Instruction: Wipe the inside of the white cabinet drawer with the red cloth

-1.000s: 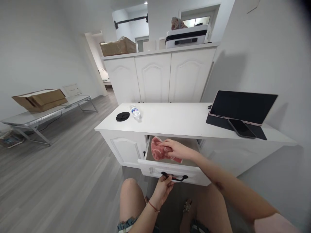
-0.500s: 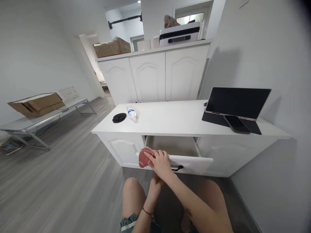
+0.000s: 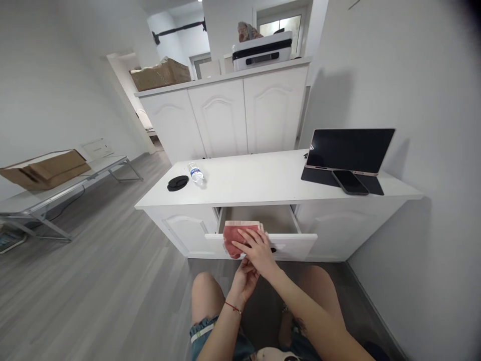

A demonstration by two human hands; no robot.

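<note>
The bottle [image 3: 196, 174] sits back from the top's [image 3: 244, 183] edge. The cloth [image 3: 235, 238] overlaps the pulled-out drawer's [image 3: 298, 236] front edge. Below, the left hand [image 3: 245, 281] curls, grip unclear; the right hand's [image 3: 259, 252] part-spread fingers hold the cloth.

From my remote seat, I see a pinkish-red cloth [image 3: 233, 235] at the lower centre of the frame, folded in layers, with a pale band along its upper edge. It overlaps the left half of the white drawer [image 3: 296, 241], which stands pulled out, its black handle mostly hidden.
</note>
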